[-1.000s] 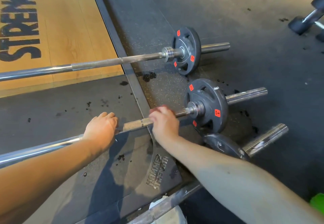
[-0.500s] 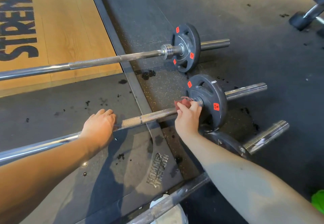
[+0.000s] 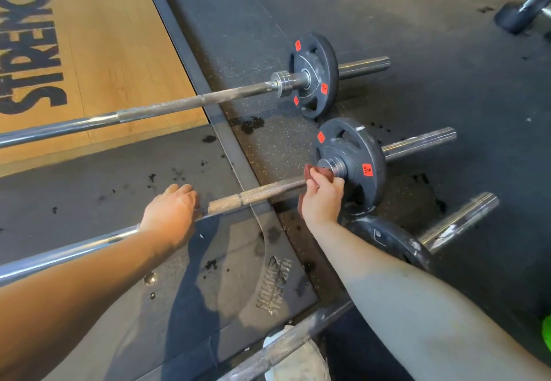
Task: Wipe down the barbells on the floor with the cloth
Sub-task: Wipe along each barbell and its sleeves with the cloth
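Barbells of bare steel, three in all in the head view, lie side by side on the dark rubber floor point(image 3: 417, 37): the far barbell point(image 3: 179, 105), the middle barbell point(image 3: 253, 194) and the near barbell point(image 3: 459, 222). Each carries one round black plate at this end; the near one's is partly hidden by the right forearm. The one reddish-brown cloth point(image 3: 317, 172) is bunched on the middle barbell's shaft, just beside the collar of its black plate point(image 3: 357, 148). The right hand point(image 3: 323, 201) pinches it there, fingers curled round cloth and shaft. The left hand point(image 3: 170, 213) lies further along the same shaft, fingers bent over it, just beside the knurled stretch. One dark dumbbell point(image 3: 521, 11) lies well apart.
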Action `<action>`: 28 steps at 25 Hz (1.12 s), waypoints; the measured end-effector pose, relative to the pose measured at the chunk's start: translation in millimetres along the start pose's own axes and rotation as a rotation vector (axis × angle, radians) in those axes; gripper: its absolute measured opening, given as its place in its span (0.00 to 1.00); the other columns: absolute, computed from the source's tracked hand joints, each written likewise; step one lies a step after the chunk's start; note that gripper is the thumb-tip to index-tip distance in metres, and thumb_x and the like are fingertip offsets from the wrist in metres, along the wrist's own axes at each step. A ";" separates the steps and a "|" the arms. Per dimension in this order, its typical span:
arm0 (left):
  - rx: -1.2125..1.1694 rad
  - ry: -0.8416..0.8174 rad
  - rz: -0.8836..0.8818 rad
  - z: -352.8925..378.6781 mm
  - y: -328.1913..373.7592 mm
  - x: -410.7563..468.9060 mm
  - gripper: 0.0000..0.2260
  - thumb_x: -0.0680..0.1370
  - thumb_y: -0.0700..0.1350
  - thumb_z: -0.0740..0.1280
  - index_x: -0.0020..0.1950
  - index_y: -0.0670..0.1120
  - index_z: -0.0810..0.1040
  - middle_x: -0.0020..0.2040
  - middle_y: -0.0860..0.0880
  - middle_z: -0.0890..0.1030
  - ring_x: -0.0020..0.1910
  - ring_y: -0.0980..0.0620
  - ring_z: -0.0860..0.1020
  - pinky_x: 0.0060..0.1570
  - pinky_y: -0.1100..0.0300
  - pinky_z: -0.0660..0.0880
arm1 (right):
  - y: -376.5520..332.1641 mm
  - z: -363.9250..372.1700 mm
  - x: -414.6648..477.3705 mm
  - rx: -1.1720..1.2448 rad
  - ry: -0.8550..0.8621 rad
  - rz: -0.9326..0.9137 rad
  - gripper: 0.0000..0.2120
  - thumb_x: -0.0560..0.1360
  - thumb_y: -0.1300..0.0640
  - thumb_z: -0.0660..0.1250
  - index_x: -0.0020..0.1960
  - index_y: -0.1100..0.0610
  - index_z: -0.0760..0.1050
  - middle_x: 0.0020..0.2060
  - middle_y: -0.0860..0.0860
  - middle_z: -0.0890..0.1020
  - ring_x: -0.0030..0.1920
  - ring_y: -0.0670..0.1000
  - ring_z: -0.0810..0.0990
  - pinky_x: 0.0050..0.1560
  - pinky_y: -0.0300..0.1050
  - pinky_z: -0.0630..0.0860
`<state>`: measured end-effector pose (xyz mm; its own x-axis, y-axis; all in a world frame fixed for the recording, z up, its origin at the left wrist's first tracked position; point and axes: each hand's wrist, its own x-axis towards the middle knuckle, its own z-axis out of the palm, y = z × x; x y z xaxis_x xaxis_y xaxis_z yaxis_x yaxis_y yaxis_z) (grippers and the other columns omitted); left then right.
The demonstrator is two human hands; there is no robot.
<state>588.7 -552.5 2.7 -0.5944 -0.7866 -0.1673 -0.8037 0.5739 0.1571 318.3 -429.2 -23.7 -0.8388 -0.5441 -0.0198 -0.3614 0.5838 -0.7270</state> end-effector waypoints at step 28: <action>-0.019 0.012 0.005 2.5 -5.2 1.0 0.07 0.79 0.49 0.71 0.56 0.50 0.81 0.50 0.54 0.75 0.53 0.51 0.73 0.48 0.57 0.73 | -39.5 34.5 -62.5 0.037 -0.287 -0.030 0.19 0.85 0.50 0.60 0.75 0.45 0.71 0.59 0.52 0.70 0.59 0.53 0.75 0.59 0.41 0.68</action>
<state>592.2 -555.6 -0.7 -0.5982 -0.7862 -0.1548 -0.7998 0.5737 0.1767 399.1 -439.1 -17.5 -0.6765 -0.7122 -0.1873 -0.3651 0.5453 -0.7546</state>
